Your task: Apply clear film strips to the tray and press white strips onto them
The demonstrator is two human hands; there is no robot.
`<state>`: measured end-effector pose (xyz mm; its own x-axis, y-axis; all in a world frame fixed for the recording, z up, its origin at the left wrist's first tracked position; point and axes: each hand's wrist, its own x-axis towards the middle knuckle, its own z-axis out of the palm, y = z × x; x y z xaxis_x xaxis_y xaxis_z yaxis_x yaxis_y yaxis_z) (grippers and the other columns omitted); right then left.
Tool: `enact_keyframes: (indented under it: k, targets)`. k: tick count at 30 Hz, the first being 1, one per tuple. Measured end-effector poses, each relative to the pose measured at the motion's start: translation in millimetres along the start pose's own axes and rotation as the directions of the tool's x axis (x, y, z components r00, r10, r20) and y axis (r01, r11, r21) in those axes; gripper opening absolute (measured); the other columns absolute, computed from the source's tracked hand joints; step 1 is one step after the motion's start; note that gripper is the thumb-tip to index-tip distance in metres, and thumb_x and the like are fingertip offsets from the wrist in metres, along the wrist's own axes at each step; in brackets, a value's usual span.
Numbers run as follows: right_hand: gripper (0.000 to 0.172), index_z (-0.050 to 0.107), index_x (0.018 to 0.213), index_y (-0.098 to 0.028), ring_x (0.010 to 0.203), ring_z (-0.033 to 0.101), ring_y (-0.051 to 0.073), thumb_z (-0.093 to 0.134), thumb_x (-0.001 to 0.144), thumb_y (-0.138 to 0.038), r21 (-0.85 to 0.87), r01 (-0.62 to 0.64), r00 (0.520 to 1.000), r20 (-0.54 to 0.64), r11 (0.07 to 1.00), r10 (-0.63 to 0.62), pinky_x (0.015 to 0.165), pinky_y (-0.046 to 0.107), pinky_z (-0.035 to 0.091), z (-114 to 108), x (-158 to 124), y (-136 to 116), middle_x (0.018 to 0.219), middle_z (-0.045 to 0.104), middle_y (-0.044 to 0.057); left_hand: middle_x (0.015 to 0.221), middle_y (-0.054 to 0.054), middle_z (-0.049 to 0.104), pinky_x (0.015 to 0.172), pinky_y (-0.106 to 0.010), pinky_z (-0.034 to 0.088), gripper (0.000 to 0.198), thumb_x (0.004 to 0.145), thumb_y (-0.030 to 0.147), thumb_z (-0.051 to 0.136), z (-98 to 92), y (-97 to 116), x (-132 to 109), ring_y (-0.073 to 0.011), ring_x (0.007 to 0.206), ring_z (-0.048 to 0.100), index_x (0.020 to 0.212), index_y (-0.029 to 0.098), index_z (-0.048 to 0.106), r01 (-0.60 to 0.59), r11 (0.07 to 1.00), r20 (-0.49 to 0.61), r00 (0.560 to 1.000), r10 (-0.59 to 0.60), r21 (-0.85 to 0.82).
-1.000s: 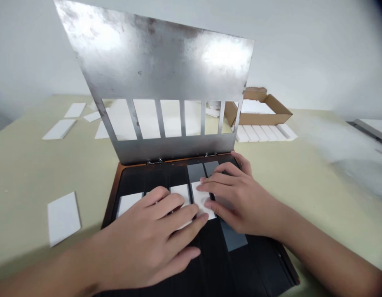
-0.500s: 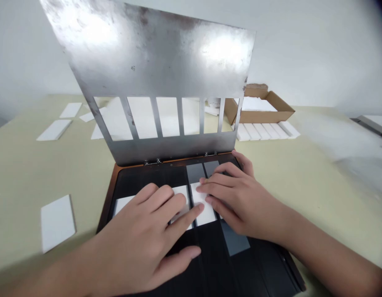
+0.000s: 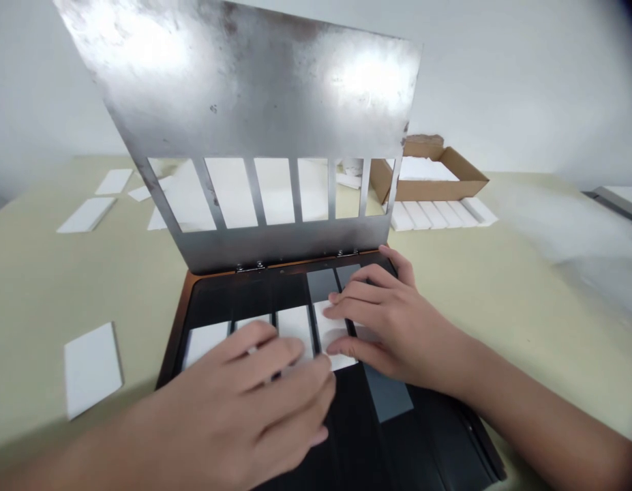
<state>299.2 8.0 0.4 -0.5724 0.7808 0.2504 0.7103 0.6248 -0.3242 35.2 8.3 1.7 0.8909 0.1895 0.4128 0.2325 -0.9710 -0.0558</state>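
My right hand [image 3: 392, 317] rests with fingers apart on a white card [image 3: 323, 334] in a black jig [image 3: 346, 409]. Its fingertips touch the card's upper part and the thumb lies lower on it. My left hand [image 3: 264, 402] hovers over the row's left side, its bent fingers near the same card; they are blurred, and its thumb is mostly hidden. More white cards, such as a left-end card [image 3: 206, 341], lie side by side in the jig, partly covered by that hand. A hinged metal plate [image 3: 264, 109] with a row of rectangular windows stands raised behind.
At the back right stands a cardboard box [image 3: 448, 187] holding white material, with a row of white pieces [image 3: 433, 215] before it. A loose white card [image 3: 93, 368] lies left of the jig. Dark grey strips [image 3: 390, 395] show inside the jig.
My left hand has curled its fingers and tucked its thumb, its pointing finger lifting back from the card. The right thumb has shifted slightly onto the card. The view has shifted a little.
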Motion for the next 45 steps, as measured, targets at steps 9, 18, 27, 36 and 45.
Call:
enact_keyframes:
  k: [9, 18, 27, 36, 45]
  targets:
    - [0.02, 0.076, 0.098, -0.026, 0.109, 0.063, 0.022, 0.061, 0.106, -0.036, -0.043, 0.002, 0.997, -0.077, 0.999, -0.005, 0.127, 0.056, 0.007, 8, 6, -2, 0.101, 0.079, -0.002, 0.125, -0.002, 0.076, 0.092, -0.045, 0.036, 0.044, 0.107, 0.048, 0.056, 4.6, 1, 5, -0.0261, 0.103, 0.061, 0.137, 0.018, 0.068, 0.091, 0.996, 0.073, 0.993, -0.089, -0.025]
    - [0.039, 0.073, 0.117, -0.027, 0.126, 0.057, 0.026, 0.072, 0.096, -0.059, 0.032, 0.058, 0.997, 0.043, 0.998, -0.06, 0.128, 0.057, 0.002, -9, 2, 5, 0.118, 0.077, 0.001, 0.131, -0.005, 0.073, 0.088, -0.046, 0.036, 0.041, 0.106, 0.047, 0.057, 5.8, 3, 4, -0.0271, 0.099, 0.058, 0.129, 0.015, 0.07, 0.154, 0.987, 0.066, 0.986, -0.152, -0.037]
    - [0.026, 0.073, 0.111, -0.026, 0.118, 0.06, 0.024, 0.072, 0.099, -0.048, -0.008, 0.024, 0.999, 0.029, 1.0, -0.023, 0.127, 0.057, 0.006, -1, 6, 2, 0.108, 0.075, -0.001, 0.122, -0.011, 0.072, 0.087, -0.047, 0.038, 0.04, 0.104, 0.045, 0.058, 2.0, 1, 3, -0.0312, 0.101, 0.058, 0.124, 0.012, 0.072, 0.178, 0.984, 0.007, 0.984, -0.178, -0.003]
    - [0.012, 0.074, 0.096, -0.027, 0.113, 0.061, 0.022, 0.066, 0.104, -0.032, -0.046, 0.016, 0.997, -0.068, 0.999, -0.019, 0.125, 0.057, 0.008, 9, 7, -1, 0.098, 0.076, -0.003, 0.122, -0.004, 0.075, 0.092, -0.045, 0.036, 0.047, 0.105, 0.049, 0.058, 5.8, 0, 2, -0.0261, 0.105, 0.06, 0.138, 0.016, 0.066, 0.08, 0.995, 0.082, 0.994, -0.075, -0.057]
    - [0.047, 0.062, 0.145, -0.023, 0.146, 0.039, 0.036, 0.048, 0.109, -0.051, -0.222, -0.116, 0.992, -0.083, 0.968, 0.099, 0.125, 0.062, 0.015, 13, 6, -3, 0.159, 0.053, 0.009, 0.121, -0.006, 0.072, 0.086, -0.044, 0.034, 0.048, 0.103, 0.055, 0.06, 7.5, 0, 1, -0.0265, 0.099, 0.059, 0.135, 0.019, 0.066, 0.112, 0.992, 0.075, 0.991, -0.108, -0.06]
